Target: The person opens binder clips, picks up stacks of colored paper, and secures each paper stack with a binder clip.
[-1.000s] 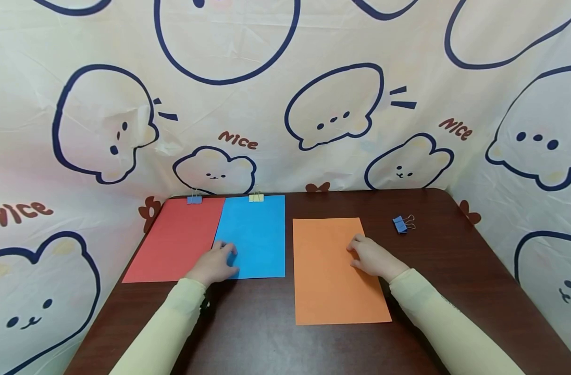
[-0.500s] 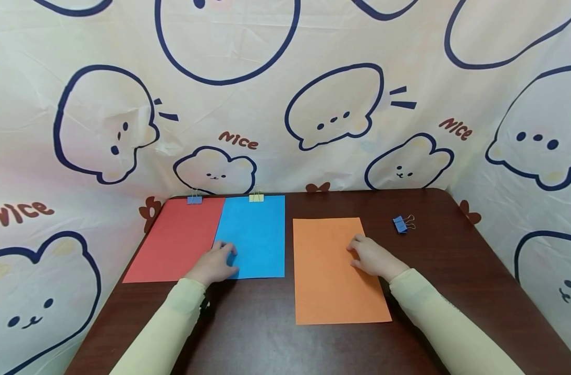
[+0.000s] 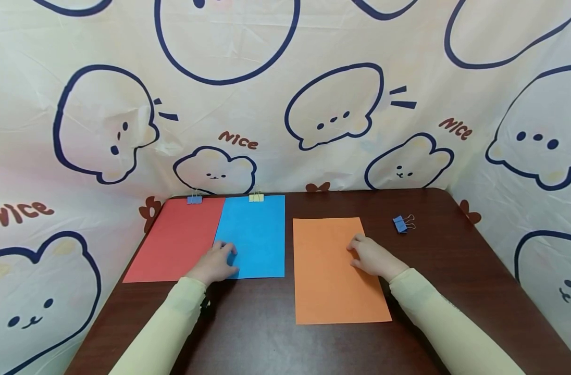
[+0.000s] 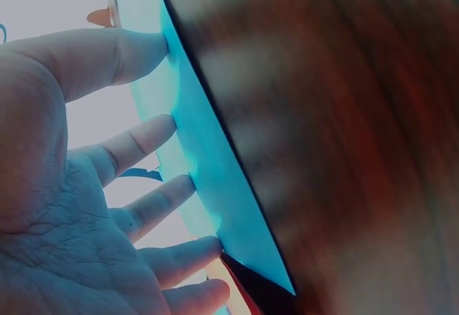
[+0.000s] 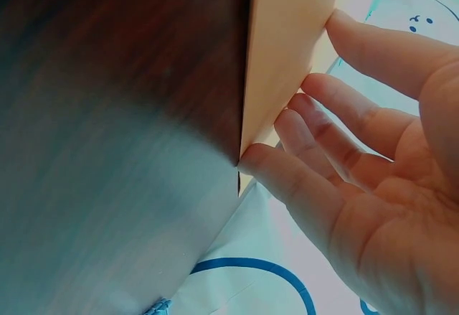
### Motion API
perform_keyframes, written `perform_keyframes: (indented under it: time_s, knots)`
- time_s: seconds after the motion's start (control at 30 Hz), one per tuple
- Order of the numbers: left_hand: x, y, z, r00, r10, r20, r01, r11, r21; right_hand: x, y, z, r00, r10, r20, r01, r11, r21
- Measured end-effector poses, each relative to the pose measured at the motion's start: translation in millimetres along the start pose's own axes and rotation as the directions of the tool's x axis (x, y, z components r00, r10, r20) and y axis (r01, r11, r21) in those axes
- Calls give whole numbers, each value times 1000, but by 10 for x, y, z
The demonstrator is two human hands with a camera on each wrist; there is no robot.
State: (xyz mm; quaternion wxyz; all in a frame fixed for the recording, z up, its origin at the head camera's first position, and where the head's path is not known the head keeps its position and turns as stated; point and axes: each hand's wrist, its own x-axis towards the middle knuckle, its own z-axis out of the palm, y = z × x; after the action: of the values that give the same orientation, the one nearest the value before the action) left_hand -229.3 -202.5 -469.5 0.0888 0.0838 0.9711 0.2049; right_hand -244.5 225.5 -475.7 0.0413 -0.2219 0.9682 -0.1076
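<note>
My left hand (image 3: 213, 264) rests its fingertips on the lower left part of a blue sheet of paper (image 3: 259, 234). In the left wrist view, the fingers (image 4: 147, 139) are spread and nearly straight against the blue surface. On the right, my right hand (image 3: 372, 257) touches the right side of an orange sheet of paper (image 3: 330, 286) with relaxed fingers. Its fingertips line up along that sheet in the right wrist view, the palm holding nothing. A red sheet of paper (image 3: 173, 239) lies left of the blue one, their edges meeting.
A blue binder clip (image 3: 194, 200) sits at the red sheet's top edge, a yellow binder clip (image 3: 256, 198) at the blue one's. Another blue binder clip (image 3: 400, 224) lies loose on the dark wooden table (image 3: 248, 333). A printed curtain (image 3: 267, 114) encloses the back and sides.
</note>
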Motion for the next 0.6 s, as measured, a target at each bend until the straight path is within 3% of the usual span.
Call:
perform_keyframes:
  time_s: [0.6]
  knots:
    - [1, -3, 7, 1000, -9, 10, 9, 1000, 5, -11, -19, -20, 1000, 7, 7, -7, 1000, 9]
